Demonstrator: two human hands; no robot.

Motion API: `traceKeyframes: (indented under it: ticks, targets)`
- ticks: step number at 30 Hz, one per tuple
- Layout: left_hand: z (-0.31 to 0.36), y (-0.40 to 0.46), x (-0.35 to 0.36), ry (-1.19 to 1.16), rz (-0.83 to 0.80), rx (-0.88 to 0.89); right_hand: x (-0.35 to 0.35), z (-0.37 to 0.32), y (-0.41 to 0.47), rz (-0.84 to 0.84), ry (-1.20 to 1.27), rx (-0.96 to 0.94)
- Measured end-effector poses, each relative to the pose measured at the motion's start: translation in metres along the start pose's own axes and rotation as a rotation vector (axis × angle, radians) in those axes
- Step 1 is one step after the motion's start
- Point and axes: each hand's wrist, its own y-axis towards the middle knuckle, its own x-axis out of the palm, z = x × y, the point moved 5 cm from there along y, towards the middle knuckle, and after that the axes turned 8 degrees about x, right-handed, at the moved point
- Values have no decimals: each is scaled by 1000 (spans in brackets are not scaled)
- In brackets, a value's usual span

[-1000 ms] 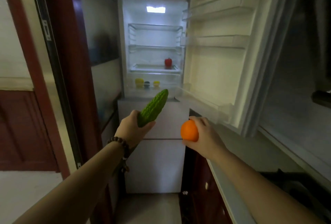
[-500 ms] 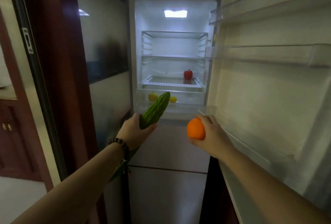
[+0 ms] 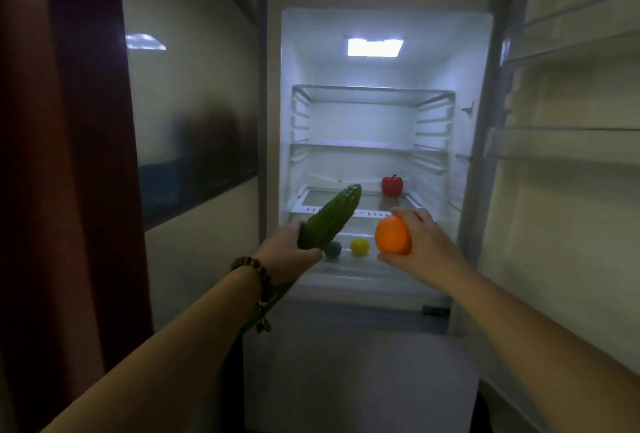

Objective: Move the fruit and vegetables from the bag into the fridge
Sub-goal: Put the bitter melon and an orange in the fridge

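Observation:
My left hand (image 3: 284,252) grips a bumpy green bitter gourd (image 3: 330,218) by its lower end, its tip pointing up and right toward the open fridge (image 3: 270,121). My right hand (image 3: 420,245) holds an orange (image 3: 393,235) just in front of the fridge's lower shelf. Inside, a red bell pepper (image 3: 392,185) stands on the glass shelf (image 3: 374,202). Below it lie a yellow fruit (image 3: 359,247) and a dark round fruit (image 3: 333,250), partly hidden behind the gourd. No bag is in view.
The fridge door (image 3: 568,162) stands open at the right, with bare door racks. A glossy wall panel (image 3: 194,142) and a dark red frame (image 3: 83,155) close in on the left. The shut lower fridge compartment (image 3: 360,370) is below my arms.
I have moved closer to the fridge, which now fills the view. Both hands have moved forward and up toward the lower shelf with the gourd and the orange.

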Motion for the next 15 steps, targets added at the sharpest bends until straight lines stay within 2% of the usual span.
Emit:
traceKeyframes:
  ticks: [12, 15]
  targets:
    - [-16, 162, 1, 207, 41, 198, 22, 43, 119, 61, -56, 132]
    - [-13, 204, 6, 251, 4, 212, 24, 58, 146, 74, -67, 143]
